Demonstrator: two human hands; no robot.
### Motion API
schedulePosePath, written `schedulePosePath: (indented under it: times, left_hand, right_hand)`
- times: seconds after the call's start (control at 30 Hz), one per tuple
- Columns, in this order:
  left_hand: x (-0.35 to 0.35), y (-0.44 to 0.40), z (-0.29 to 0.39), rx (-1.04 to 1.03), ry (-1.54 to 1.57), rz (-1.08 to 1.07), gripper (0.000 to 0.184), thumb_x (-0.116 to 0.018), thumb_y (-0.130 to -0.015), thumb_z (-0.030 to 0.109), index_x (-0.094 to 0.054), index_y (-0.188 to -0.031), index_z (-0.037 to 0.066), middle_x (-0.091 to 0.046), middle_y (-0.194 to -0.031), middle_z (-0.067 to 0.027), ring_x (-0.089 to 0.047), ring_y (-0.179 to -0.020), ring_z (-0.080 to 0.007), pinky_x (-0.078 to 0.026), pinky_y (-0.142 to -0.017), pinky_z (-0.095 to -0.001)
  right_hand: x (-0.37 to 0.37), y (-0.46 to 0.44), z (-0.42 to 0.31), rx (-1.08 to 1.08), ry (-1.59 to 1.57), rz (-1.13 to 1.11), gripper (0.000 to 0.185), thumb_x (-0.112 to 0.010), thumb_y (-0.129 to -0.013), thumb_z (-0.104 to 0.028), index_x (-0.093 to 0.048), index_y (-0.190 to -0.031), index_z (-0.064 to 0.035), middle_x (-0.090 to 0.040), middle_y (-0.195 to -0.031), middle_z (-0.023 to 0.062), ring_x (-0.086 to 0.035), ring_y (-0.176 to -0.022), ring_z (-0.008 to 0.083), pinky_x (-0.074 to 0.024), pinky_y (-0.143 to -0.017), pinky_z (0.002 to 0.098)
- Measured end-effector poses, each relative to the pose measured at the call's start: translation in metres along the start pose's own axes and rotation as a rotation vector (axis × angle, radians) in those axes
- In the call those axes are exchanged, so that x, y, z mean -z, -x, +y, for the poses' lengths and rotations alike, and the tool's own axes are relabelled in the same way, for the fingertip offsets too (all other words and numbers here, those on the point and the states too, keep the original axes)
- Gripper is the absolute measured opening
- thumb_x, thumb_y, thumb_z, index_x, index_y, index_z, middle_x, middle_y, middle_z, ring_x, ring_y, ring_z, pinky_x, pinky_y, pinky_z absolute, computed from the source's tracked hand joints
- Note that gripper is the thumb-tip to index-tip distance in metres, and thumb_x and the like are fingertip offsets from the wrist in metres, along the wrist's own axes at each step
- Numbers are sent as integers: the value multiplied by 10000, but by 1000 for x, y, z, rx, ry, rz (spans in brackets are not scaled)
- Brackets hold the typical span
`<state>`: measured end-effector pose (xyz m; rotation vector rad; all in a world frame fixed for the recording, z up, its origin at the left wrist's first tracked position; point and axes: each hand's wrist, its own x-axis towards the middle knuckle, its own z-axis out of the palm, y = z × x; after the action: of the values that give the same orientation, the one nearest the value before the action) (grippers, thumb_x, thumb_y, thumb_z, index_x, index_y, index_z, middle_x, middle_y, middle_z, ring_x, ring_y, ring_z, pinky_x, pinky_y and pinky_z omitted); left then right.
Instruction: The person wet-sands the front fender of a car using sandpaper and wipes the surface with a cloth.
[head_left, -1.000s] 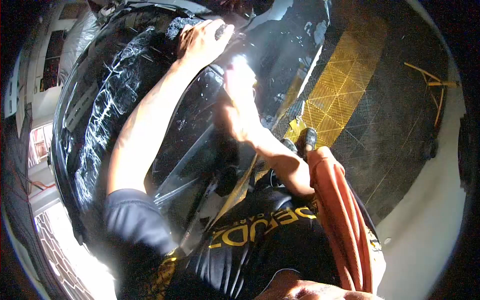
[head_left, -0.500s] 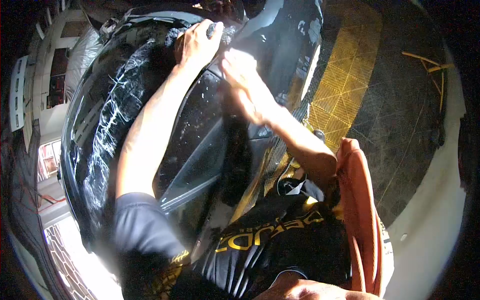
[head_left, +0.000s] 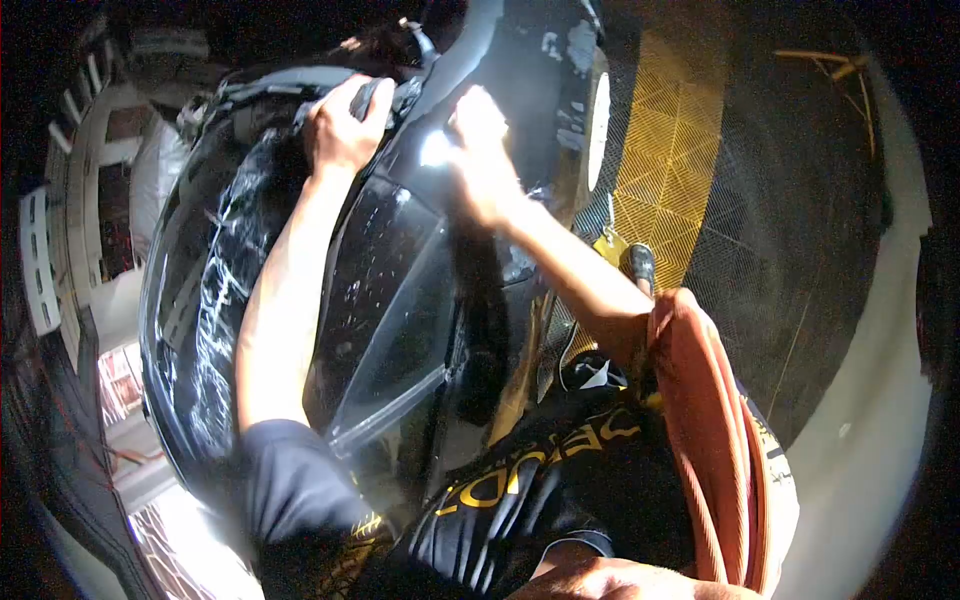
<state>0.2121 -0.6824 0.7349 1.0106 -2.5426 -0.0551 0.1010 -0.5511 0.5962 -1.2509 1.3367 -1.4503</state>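
Black bodywork beside yellow floor tiles, left fingers curled round dark object, hold of right fingers unclear.

Bold yellow capitals curve across the chest of the black short-sleeved fabric shirt worn by the person at work, D, E and U seemingly among them; folds keep the full word from being read with certainty. Smaller yellow lettering marks the shirt's dark left sleeve, too small to make out.
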Motion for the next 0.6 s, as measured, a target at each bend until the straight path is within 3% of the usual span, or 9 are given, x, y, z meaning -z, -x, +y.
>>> schedulePosePath:
  times: [0.03, 0.07, 0.13, 0.17, 0.2, 0.3, 0.43, 0.5, 0.6]
  left_hand:
    - [-2, -2, -4, -58, 28, -17, 234, -685, -910, 264, -707, -923, 31, -721, -856, -169, -715, -779, -319, -551, -727, -375]
    - [0, -3, 5, -50, 20, -58, 230, -691, -904, 265, -709, -922, 36, -723, -859, -168, -717, -789, -321, -553, -733, -376]
    - [-5, -2, 10, -7, -16, -110, 242, -702, -892, 288, -717, -922, 49, -727, -871, -171, -721, -824, -330, -554, -751, -388]
    - [-5, -2, 11, -16, -22, -117, 242, -702, -892, 288, -717, -922, 49, -727, -871, -171, -721, -824, -330, -554, -751, -388]
    - [-5, -3, 13, 51, -135, -136, 287, -692, -893, 339, -711, -947, 58, -725, -906, -179, -710, -853, -352, -546, -774, -413]
    - [-10, 1, 12, 102, -318, -150, 344, -680, -895, 403, -697, -980, 71, -721, -946, -186, -694, -885, -381, -533, -793, -448]
    - [-13, 2, 4, 18, -350, -114, 342, -676, -900, 410, -677, -976, 76, -717, -936, -170, -686, -875, -388, -527, -774, -463]
    - [-13, 3, 3, 7, -338, -104, 339, -678, -899, 407, -678, -980, 78, -718, -938, -168, -687, -872, -387, -528, -771, -462]
    - [-15, 1, 2, 8, -331, -96, 335, -683, -897, 404, -682, -989, 82, -721, -943, -166, -689, -870, -388, -529, -767, -460]
  right_hand:
    - [10, 17, -37, -198, -2, -226, 606, -485, -872, -87, -371, -1450, 55, -314, -1537, 294, -250, -1479, 388, -205, -1221, 426]
    - [-29, 43, -27, 154, 12, 219, 560, -481, -850, -50, -427, -1400, 39, -369, -1485, 297, -304, -1448, 394, -242, -1205, 415]
    - [-34, 40, -19, 191, -491, 240, 557, -489, -843, -78, -430, -1382, 51, -378, -1464, 309, -314, -1423, 440, -237, -1204, 452]
    - [-14, 36, -1, 372, 76, 203, 569, -499, -861, -107, -412, -1397, 66, -362, -1480, 315, -307, -1423, 453, -227, -1207, 470]
    - [4, 13, -1, 113, 120, 114, 613, -453, -955, -234, -323, -1493, 29, -248, -1570, 304, -195, -1487, 420, -101, -1234, 491]
    - [7, -36, 44, 194, 195, 358, 613, -460, -921, -192, -342, -1458, 79, -218, -1576, 317, -184, -1479, 457, -112, -1210, 566]
    - [-29, 58, 6, 403, 22, 263, 618, -466, -872, -38, -351, -1473, 55, -274, -1557, 306, -218, -1493, 392, -171, -1230, 422]
    - [-15, 23, 26, 94, -131, 98, 611, -486, -873, -66, -369, -1461, 58, -297, -1540, 306, -257, -1473, 390, -203, -1219, 422]
    - [33, -49, 45, 136, 168, 278, 484, -464, -924, -164, -441, -1352, 62, -411, -1406, 316, -354, -1345, 452, -261, -1151, 507]
